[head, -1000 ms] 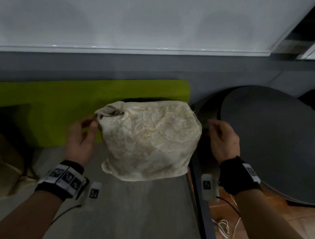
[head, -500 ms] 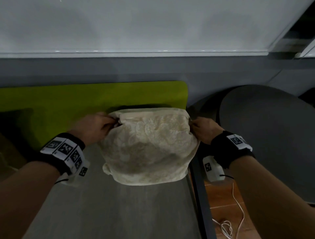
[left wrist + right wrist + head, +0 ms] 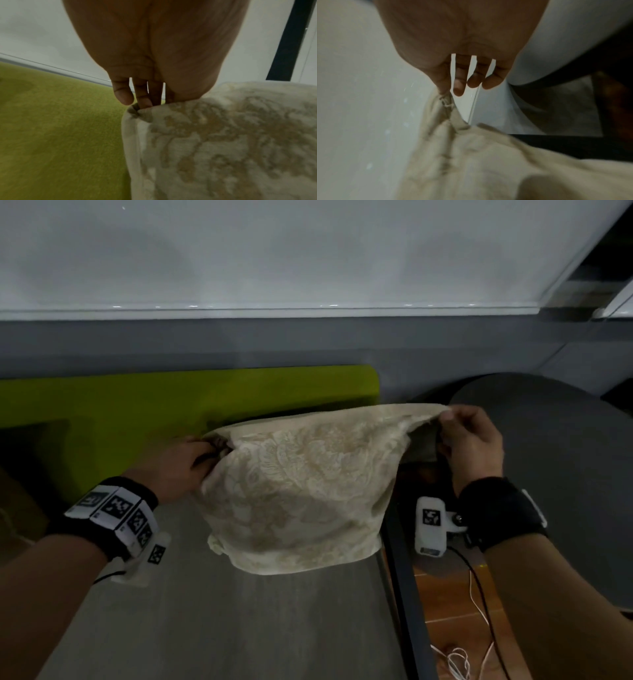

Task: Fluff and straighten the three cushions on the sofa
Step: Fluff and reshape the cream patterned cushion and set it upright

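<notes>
A cream cushion (image 3: 301, 494) with a pale floral pattern stands on the grey sofa seat (image 3: 239, 618), its top against the green backrest (image 3: 137, 419). My left hand (image 3: 178, 467) pinches its upper left corner, seen close in the left wrist view as the cushion (image 3: 231, 142) under my fingers (image 3: 144, 100). My right hand (image 3: 469, 446) pinches the upper right corner and holds it out over the sofa's edge; the right wrist view shows the corner's seam of the cushion (image 3: 462, 155) in my fingers (image 3: 443, 86). The top edge is stretched between both hands.
A dark round table (image 3: 555, 474) stands right of the sofa. The sofa's dark frame edge (image 3: 407, 611) runs down beside a wooden floor with white cables (image 3: 455, 662). Another dark cushion (image 3: 30, 453) and a beige one (image 3: 17, 508) lie at the far left.
Both hands went from beside the cushion to gripping its top corners. The right hand has since pulled its corner up and to the right, stretching the top edge wider.
</notes>
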{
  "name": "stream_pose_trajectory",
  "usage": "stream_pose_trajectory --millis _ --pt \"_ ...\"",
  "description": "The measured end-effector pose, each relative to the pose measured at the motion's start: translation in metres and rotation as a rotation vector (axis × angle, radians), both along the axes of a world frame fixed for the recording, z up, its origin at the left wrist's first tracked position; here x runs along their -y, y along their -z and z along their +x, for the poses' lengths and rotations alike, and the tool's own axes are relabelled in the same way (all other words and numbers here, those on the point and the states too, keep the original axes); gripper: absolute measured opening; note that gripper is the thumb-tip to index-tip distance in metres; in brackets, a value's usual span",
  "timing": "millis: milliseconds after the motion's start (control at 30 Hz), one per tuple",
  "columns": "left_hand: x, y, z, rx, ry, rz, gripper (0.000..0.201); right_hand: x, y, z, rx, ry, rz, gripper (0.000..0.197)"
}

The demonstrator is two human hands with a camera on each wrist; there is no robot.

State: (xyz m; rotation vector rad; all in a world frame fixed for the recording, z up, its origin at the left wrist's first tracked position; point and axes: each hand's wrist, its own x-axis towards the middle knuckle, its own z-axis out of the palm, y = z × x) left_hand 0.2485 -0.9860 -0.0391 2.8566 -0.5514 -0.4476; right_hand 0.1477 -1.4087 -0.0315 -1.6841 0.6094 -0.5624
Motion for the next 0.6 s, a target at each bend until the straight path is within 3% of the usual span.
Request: stream_pose_trajectory --millis 67,167,233,300,400,500,600 --pt "0.0 0.001 -0.002 0.036 0.022 -0.003 0.063 0.004 -0.007 0.002 0.074 0.014 0.058 0.003" --pt "0.003 0.004 -0.008 0.031 0.012 -0.054 0.064 0.001 -0.015 0.003 0.028 -0.22 0.034 0.014" --pt "-0.001 0.003 -0.007 0.042 -0.173 -0.198 0.056 0.003 -0.02 0.004 -0.081 -0.285 -0.133 0.027" --pt "-0.008 -0.003 -0.004 0.151 -0.474 -0.438 0.049 0.008 -0.026 0.004 -0.113 -0.161 -0.263 0.027" --pt "-0.022 -0.014 0.001 0.325 -0.704 -0.779 0.031 0.015 -0.018 0.001 -0.078 0.0 -0.152 0.029" --pt "-0.015 -0.017 -0.003 0.207 -0.658 -1.006 0.011 0.005 -0.011 0.001 -0.041 -0.099 0.207 0.032" --pt "-0.009 -0.018 -0.004 0.146 -0.569 -1.04 0.005 0.0 -0.008 0.003 -0.098 -0.181 0.159 0.032"
